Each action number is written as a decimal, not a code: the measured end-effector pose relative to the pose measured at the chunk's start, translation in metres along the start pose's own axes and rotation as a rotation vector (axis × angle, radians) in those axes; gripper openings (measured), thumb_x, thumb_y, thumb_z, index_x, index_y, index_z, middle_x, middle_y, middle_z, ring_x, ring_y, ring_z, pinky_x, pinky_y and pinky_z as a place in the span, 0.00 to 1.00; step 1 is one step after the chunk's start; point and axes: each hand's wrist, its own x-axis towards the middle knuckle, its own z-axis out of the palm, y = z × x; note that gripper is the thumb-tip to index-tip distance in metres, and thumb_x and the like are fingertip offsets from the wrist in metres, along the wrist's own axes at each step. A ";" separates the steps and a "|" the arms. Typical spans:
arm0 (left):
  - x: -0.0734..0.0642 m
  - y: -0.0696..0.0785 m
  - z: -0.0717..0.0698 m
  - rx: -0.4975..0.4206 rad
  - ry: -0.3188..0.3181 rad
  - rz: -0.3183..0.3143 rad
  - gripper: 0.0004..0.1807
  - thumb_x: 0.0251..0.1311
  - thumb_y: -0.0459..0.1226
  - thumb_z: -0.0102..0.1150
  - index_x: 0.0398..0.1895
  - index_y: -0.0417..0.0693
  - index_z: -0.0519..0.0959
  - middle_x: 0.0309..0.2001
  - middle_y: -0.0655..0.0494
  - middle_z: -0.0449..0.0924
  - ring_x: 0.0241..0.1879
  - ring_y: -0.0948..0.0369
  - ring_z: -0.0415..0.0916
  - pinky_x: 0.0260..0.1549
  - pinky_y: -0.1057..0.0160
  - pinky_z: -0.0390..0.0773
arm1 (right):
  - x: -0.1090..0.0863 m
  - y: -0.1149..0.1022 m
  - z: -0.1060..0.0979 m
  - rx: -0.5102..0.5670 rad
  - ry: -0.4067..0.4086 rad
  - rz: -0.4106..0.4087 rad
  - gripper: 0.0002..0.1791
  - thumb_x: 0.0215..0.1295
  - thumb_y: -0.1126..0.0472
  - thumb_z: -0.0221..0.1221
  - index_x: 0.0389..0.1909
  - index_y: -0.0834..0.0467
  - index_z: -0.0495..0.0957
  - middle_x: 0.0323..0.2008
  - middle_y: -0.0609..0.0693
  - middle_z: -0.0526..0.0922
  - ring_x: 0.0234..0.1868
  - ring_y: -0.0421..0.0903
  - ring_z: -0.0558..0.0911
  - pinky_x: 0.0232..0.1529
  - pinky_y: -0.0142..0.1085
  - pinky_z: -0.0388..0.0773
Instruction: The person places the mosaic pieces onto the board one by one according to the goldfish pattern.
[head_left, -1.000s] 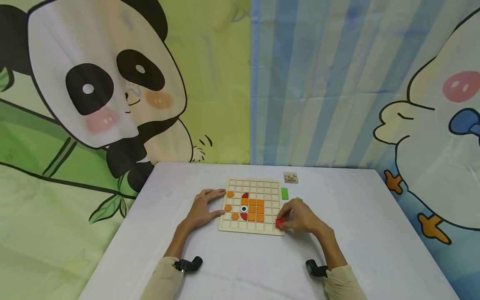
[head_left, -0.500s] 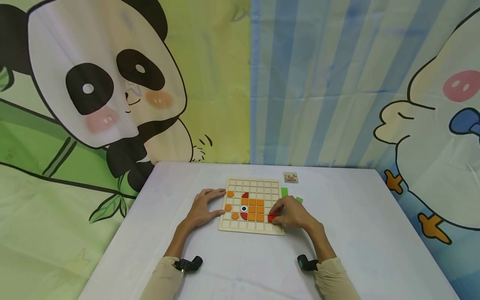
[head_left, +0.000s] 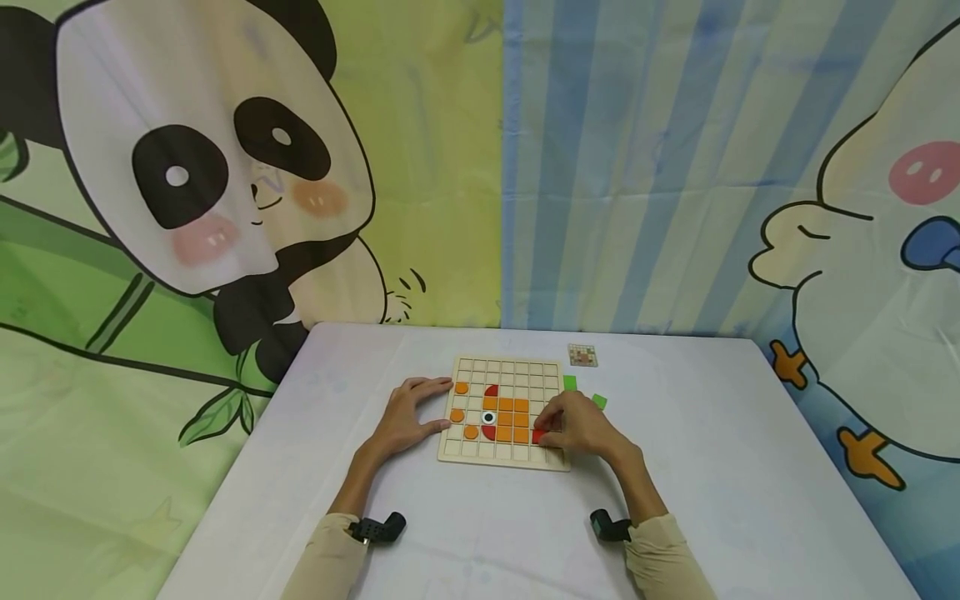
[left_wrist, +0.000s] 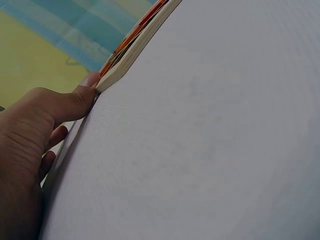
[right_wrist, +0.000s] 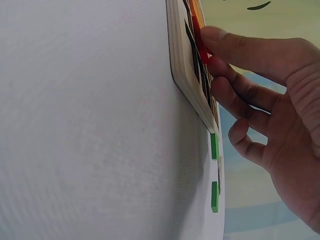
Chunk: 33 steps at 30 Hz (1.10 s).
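A wooden grid board (head_left: 491, 452) lies on the white table. On it, orange square tiles (head_left: 512, 407), red quarter-round tiles (head_left: 489, 432) and an eye tile (head_left: 489, 418) form a fish-like shape, with orange discs (head_left: 457, 415) to the left. My left hand (head_left: 401, 417) touches the board's left edge with thumb and fingertips, the thumb (left_wrist: 82, 97) right at the edge in the left wrist view. Between the thumb and forefinger of my right hand (head_left: 581, 427) is a red tile (right_wrist: 200, 42), held at the board's lower right cells, beside the orange block.
Two green tiles (right_wrist: 215, 146) (head_left: 599, 402) lie just off the board's right side. Behind them on the table (head_left: 675, 400) is a small patterned picture card (head_left: 582, 356). Printed cloths (head_left: 435, 167) hang behind the table.
My right hand has moved left over the board with the red tile, from its right edge to beside the orange block. The left hand has stayed in place.
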 end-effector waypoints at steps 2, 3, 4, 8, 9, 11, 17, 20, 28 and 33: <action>0.000 0.000 0.000 -0.002 -0.001 -0.002 0.41 0.60 0.50 0.81 0.77 0.61 0.78 0.78 0.64 0.76 0.77 0.51 0.67 0.77 0.38 0.59 | 0.000 0.000 0.001 -0.006 0.004 -0.004 0.07 0.59 0.64 0.80 0.37 0.54 0.94 0.35 0.45 0.91 0.32 0.41 0.81 0.35 0.30 0.79; 0.000 0.001 0.000 -0.002 -0.002 -0.003 0.41 0.60 0.50 0.81 0.77 0.61 0.78 0.78 0.64 0.76 0.77 0.51 0.67 0.77 0.38 0.59 | 0.000 0.000 0.001 -0.011 0.005 -0.008 0.07 0.59 0.64 0.80 0.37 0.54 0.94 0.35 0.45 0.91 0.33 0.41 0.81 0.36 0.31 0.79; 0.000 0.001 0.000 -0.003 -0.002 -0.003 0.41 0.60 0.50 0.81 0.78 0.61 0.78 0.78 0.64 0.76 0.77 0.51 0.67 0.77 0.38 0.59 | 0.000 0.000 0.001 -0.014 0.006 -0.009 0.06 0.59 0.64 0.80 0.37 0.54 0.95 0.35 0.44 0.91 0.33 0.41 0.81 0.36 0.31 0.79; 0.000 0.001 -0.001 -0.003 -0.006 -0.005 0.41 0.60 0.49 0.81 0.78 0.61 0.77 0.78 0.63 0.76 0.77 0.51 0.67 0.77 0.38 0.59 | 0.001 -0.001 0.003 -0.027 0.007 -0.013 0.06 0.60 0.64 0.80 0.36 0.52 0.95 0.36 0.43 0.91 0.36 0.40 0.81 0.39 0.31 0.79; 0.000 0.001 -0.001 -0.002 -0.007 -0.006 0.41 0.61 0.49 0.81 0.78 0.61 0.77 0.78 0.63 0.76 0.77 0.51 0.67 0.77 0.38 0.59 | 0.001 -0.001 0.003 -0.030 0.007 -0.014 0.06 0.60 0.64 0.80 0.36 0.51 0.95 0.36 0.43 0.91 0.36 0.40 0.81 0.39 0.31 0.79; 0.000 0.001 -0.001 -0.004 -0.006 -0.006 0.41 0.61 0.49 0.81 0.78 0.61 0.77 0.78 0.63 0.76 0.77 0.50 0.67 0.77 0.38 0.59 | 0.002 -0.001 0.003 -0.026 0.006 -0.009 0.06 0.60 0.64 0.79 0.37 0.51 0.95 0.37 0.42 0.91 0.36 0.40 0.81 0.39 0.32 0.79; 0.000 0.001 -0.001 -0.006 -0.009 -0.004 0.41 0.61 0.50 0.81 0.78 0.62 0.77 0.78 0.64 0.75 0.78 0.51 0.66 0.77 0.38 0.59 | -0.002 0.002 -0.002 -0.010 0.062 -0.009 0.10 0.58 0.64 0.81 0.41 0.56 0.95 0.37 0.45 0.92 0.37 0.43 0.84 0.42 0.35 0.81; 0.000 0.002 -0.001 -0.007 -0.010 -0.004 0.41 0.61 0.50 0.81 0.78 0.62 0.77 0.78 0.64 0.76 0.78 0.51 0.66 0.77 0.38 0.58 | -0.005 0.010 -0.010 -0.017 0.150 0.001 0.14 0.56 0.63 0.82 0.43 0.59 0.94 0.36 0.47 0.92 0.38 0.46 0.85 0.45 0.40 0.81; 0.000 0.004 -0.002 -0.006 -0.002 0.005 0.41 0.59 0.48 0.82 0.77 0.61 0.78 0.78 0.62 0.77 0.77 0.50 0.67 0.76 0.36 0.60 | -0.017 0.039 -0.036 -0.049 0.311 0.166 0.20 0.54 0.62 0.83 0.47 0.62 0.93 0.39 0.53 0.93 0.42 0.50 0.85 0.50 0.49 0.79; 0.000 0.001 0.000 0.009 -0.002 0.011 0.41 0.60 0.49 0.81 0.78 0.61 0.77 0.78 0.63 0.76 0.77 0.50 0.67 0.76 0.37 0.60 | -0.024 0.058 -0.044 -0.081 0.342 0.251 0.21 0.55 0.61 0.83 0.49 0.65 0.92 0.41 0.56 0.93 0.43 0.53 0.86 0.52 0.53 0.80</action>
